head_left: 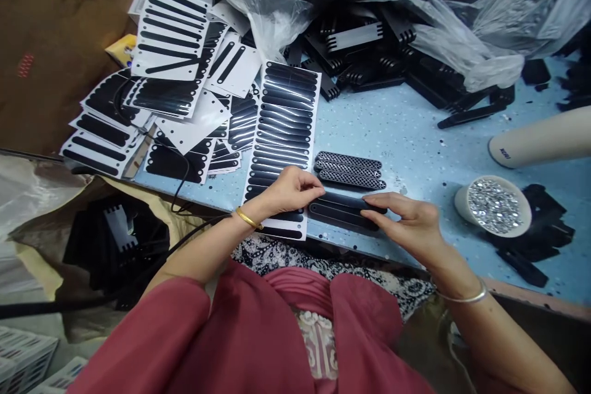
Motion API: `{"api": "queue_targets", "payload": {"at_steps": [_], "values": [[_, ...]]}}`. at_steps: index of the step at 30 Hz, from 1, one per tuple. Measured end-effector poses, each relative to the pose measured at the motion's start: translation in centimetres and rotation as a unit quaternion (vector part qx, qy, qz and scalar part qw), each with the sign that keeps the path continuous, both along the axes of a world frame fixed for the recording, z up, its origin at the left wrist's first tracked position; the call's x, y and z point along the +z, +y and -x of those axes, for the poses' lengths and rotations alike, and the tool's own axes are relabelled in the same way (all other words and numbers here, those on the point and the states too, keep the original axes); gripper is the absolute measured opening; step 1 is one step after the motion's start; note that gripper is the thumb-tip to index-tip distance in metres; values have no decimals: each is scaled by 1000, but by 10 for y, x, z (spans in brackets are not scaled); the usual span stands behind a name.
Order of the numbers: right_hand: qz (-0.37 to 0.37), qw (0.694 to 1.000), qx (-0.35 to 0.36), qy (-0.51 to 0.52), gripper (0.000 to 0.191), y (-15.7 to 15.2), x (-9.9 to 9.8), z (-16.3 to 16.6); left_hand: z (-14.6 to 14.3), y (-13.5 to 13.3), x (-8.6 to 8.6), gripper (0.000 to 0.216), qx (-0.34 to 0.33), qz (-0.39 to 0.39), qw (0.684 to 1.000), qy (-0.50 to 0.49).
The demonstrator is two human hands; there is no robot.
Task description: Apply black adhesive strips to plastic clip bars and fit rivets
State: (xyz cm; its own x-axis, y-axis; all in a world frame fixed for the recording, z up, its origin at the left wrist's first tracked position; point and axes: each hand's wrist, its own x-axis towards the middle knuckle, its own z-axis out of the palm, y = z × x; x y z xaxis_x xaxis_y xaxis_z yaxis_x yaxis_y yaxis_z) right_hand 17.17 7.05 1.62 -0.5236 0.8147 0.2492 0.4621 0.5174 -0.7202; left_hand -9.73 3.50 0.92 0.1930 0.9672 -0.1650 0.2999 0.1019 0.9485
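Observation:
A thin black strip point(344, 199) with rounded ends stretches between my hands, above a flat black piece point(344, 215) at the table's front edge. My left hand point(295, 189) pinches the strip's left end. At its right end, the thumb and fingers of my right hand point(406, 215) close on the strip, close to the black piece. Just behind lie several black pieces with a mesh pattern point(349, 170), side by side. A white sheet of black adhesive-looking strips point(286, 129) runs under my left wrist.
More strip sheets point(168, 31) are piled at the left. Black slotted parts point(355, 43) heap up at the back beside clear plastic bags point(489, 24). On the right stand a cup of shiny little pieces point(494, 206) and a pale cylinder point(545, 138). A black cable point(184, 240) crosses the left edge.

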Motion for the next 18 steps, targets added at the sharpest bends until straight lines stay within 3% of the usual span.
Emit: {"api": "queue_targets", "payload": {"at_steps": [14,18], "values": [[128,984,-22,122,14,-2,-9,-4,-4,1,3,14,25,-14,1000,-2],[125,984,-26,123,13,-3,-12,-5,-5,1,5,13,30,-13,999,-7]]}}
